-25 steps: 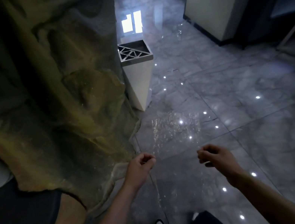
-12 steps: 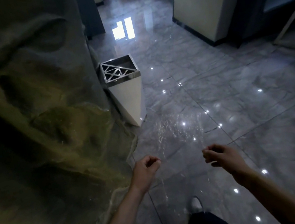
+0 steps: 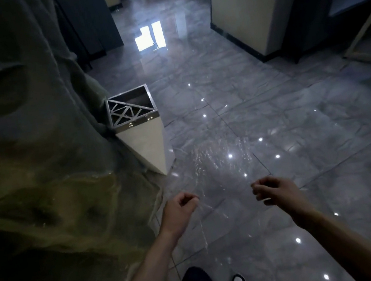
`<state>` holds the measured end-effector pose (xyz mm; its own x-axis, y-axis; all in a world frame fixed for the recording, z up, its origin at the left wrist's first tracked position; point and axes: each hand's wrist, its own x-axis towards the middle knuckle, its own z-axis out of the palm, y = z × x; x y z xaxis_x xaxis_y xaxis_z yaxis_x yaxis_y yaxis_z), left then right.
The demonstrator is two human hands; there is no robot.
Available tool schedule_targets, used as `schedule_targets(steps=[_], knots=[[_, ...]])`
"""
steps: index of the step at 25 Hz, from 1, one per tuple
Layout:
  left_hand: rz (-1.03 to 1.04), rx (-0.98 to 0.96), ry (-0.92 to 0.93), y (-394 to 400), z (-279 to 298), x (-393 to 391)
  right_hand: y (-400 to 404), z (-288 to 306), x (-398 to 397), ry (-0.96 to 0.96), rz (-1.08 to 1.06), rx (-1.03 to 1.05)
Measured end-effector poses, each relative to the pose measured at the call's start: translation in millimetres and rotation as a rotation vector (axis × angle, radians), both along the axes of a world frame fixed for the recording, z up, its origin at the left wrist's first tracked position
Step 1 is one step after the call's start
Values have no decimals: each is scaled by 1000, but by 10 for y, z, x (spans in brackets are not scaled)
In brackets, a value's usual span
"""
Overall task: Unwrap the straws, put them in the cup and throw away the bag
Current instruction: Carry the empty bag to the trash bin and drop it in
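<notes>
A clear plastic bag (image 3: 221,166) is stretched out flat between my two hands, above the floor; it is see-through and shows only as glints and creases. My left hand (image 3: 179,210) pinches its left edge with closed fingers. My right hand (image 3: 275,190) grips its right edge, fingers curled. A white, tapered trash bin (image 3: 143,133) with a metal lattice top stands ahead and to the left of my hands, against the rock wall. No straws or cup are in view.
A large rough rock-like wall (image 3: 31,142) fills the left side. Glossy grey tiled floor (image 3: 302,132) spreads ahead and right. A cream pillar (image 3: 249,0) and dark furniture stand at the far right. My shoe (image 3: 239,280) shows at the bottom.
I have walked forward; the trash bin has come nearer and now sits lower and larger in view. Both hands still hold the bag stretched between them.
</notes>
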<state>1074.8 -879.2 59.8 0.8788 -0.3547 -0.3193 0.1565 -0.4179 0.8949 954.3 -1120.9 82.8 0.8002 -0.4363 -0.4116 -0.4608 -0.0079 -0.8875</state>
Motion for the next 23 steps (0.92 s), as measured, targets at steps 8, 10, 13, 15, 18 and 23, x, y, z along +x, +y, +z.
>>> schedule_targets(steps=[8,10,13,15,18,23], knots=[[-13,-12,40,-567,-40,1025,-545,-134,1023,30,-21,-5],[-21,-16,46,-648,-63,1376,-631,-154,1365,33,-33,2],[-39,-4,51,-746,-96,1974,-733,-152,1934,37,-53,18],[-51,15,49,-795,-127,2373,-770,-154,2287,42,-81,35],[-76,28,52,-895,-128,2926,-831,-159,2774,36,-113,50],[-52,34,86,-1151,-62,3614,-1040,-159,3431,24,-131,43]])
